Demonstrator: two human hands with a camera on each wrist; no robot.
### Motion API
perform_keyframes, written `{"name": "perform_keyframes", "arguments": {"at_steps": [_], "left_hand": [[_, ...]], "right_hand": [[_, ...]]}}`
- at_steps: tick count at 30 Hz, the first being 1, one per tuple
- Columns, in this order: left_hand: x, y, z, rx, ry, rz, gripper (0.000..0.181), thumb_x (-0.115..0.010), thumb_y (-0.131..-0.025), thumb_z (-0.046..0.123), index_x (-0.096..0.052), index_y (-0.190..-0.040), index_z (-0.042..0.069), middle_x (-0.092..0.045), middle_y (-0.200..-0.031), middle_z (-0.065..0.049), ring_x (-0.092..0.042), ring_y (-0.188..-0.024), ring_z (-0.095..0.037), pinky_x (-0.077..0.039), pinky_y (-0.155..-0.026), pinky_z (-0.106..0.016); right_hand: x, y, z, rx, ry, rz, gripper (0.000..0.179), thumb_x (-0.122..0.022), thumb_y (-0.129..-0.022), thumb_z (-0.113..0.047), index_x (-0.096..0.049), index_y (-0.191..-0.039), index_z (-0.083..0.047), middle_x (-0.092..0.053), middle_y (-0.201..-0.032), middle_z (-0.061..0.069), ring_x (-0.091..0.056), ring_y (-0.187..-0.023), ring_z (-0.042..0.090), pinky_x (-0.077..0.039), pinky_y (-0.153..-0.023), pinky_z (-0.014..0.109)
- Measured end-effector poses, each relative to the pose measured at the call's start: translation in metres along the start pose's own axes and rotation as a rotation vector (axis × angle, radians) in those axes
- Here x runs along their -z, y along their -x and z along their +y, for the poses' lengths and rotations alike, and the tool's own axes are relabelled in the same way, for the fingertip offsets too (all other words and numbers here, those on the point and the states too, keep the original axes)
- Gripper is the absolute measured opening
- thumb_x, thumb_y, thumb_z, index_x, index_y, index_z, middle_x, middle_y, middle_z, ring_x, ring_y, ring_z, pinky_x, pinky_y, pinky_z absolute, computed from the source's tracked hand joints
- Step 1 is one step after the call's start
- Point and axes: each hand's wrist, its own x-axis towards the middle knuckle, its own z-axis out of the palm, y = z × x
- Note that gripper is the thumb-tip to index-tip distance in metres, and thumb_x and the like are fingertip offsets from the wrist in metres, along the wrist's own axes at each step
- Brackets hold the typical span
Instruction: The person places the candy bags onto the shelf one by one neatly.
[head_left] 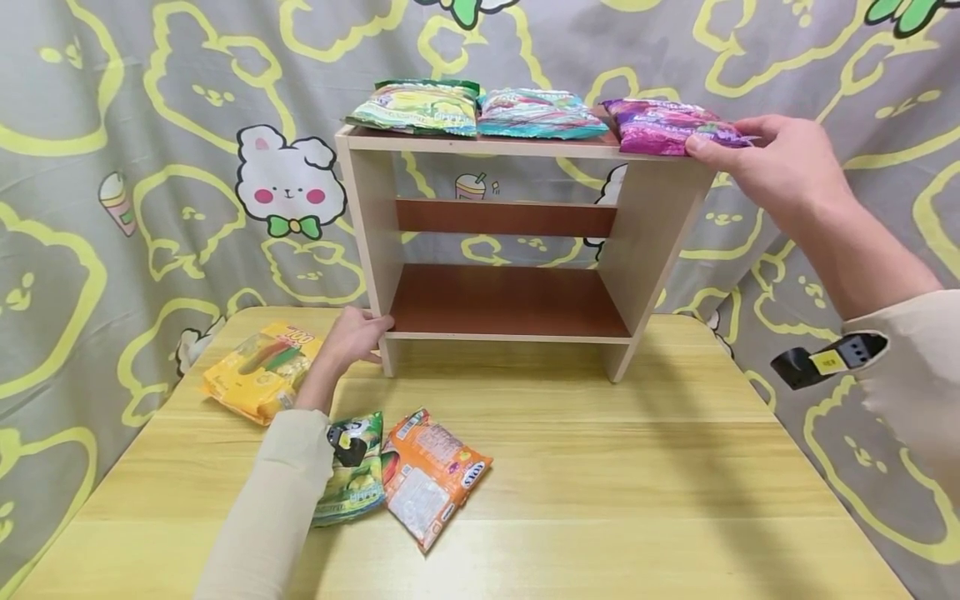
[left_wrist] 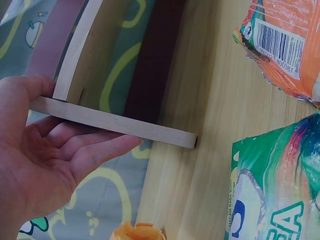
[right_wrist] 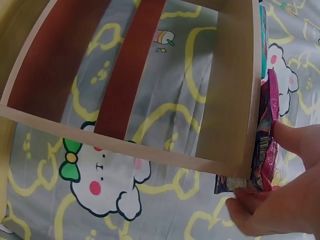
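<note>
A small wooden shelf stands on the table. My left hand grips its left side panel at the lower board, thumb on the inner side and fingers along the outer. On top, at the right end, lies a purple candy bag. My right hand holds this bag by its right end between thumb and fingers; in the right wrist view the purple bag overhangs the panel's edge slightly. Left of it on the top board lie a teal bag and a green-yellow bag.
On the table, a yellow bag lies at the back left. Nearer the front are a green bag, partly behind my left sleeve, and an orange bag touching it. A patterned curtain hangs behind.
</note>
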Motion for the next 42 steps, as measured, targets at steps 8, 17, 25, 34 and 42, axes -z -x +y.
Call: {"name": "perform_keyframes", "arguments": {"at_steps": [8, 17, 25, 34, 42], "left_hand": [[-0.001, 0.000, 0.001, -0.003, -0.007, -0.003, 0.034, -0.053, -0.099, 0.029, -0.059, -0.086, -0.002, -0.060, -0.101, -0.020, -0.061, -0.091, -0.027, -0.065, -0.073, -0.039], [0.001, 0.001, 0.003, -0.013, 0.006, 0.000, 0.033, -0.053, -0.099, 0.028, -0.056, -0.083, 0.000, -0.055, -0.091, -0.014, -0.058, -0.087, -0.026, -0.065, -0.073, -0.040], [0.000, 0.000, 0.004, -0.001, 0.001, -0.004, 0.039, -0.052, -0.099, 0.030, -0.064, -0.099, -0.007, -0.061, -0.114, -0.024, -0.062, -0.097, -0.029, -0.065, -0.076, -0.040], [0.000, 0.001, 0.002, -0.001, -0.001, -0.002, 0.035, -0.053, -0.099, 0.029, -0.057, -0.085, -0.002, -0.055, -0.093, -0.015, -0.058, -0.089, -0.026, -0.065, -0.074, -0.040], [-0.001, 0.001, 0.001, 0.000, -0.004, -0.006, 0.036, -0.052, -0.099, 0.030, -0.061, -0.092, -0.004, -0.059, -0.106, -0.022, -0.060, -0.093, -0.028, -0.065, -0.074, -0.039]], "right_hand": [[-0.009, 0.021, -0.016, 0.125, 0.199, 0.117, 0.093, -0.049, -0.099, -0.052, -0.001, -0.162, -0.003, -0.009, -0.165, 0.030, -0.012, -0.150, 0.048, -0.020, -0.121, 0.067], [-0.032, 0.037, -0.021, 0.365, 0.374, 0.165, 0.072, -0.056, -0.098, -0.029, -0.024, -0.162, -0.018, -0.020, -0.157, 0.037, -0.014, -0.146, 0.051, -0.009, -0.118, 0.068], [-0.044, 0.031, -0.015, 0.404, 0.379, 0.160, 0.072, -0.055, -0.098, -0.022, -0.022, -0.162, -0.017, -0.016, -0.157, 0.038, -0.011, -0.148, 0.050, -0.014, -0.122, 0.065], [-0.051, 0.023, -0.015, 0.472, 0.344, 0.203, 0.069, -0.055, -0.096, -0.017, -0.029, -0.160, -0.015, -0.024, -0.155, 0.036, -0.017, -0.147, 0.049, -0.022, -0.120, 0.064], [-0.052, 0.017, -0.018, 0.457, 0.333, 0.199, 0.070, -0.051, -0.093, -0.010, -0.031, -0.160, -0.016, -0.025, -0.158, 0.033, -0.019, -0.148, 0.046, -0.022, -0.122, 0.061]]}}
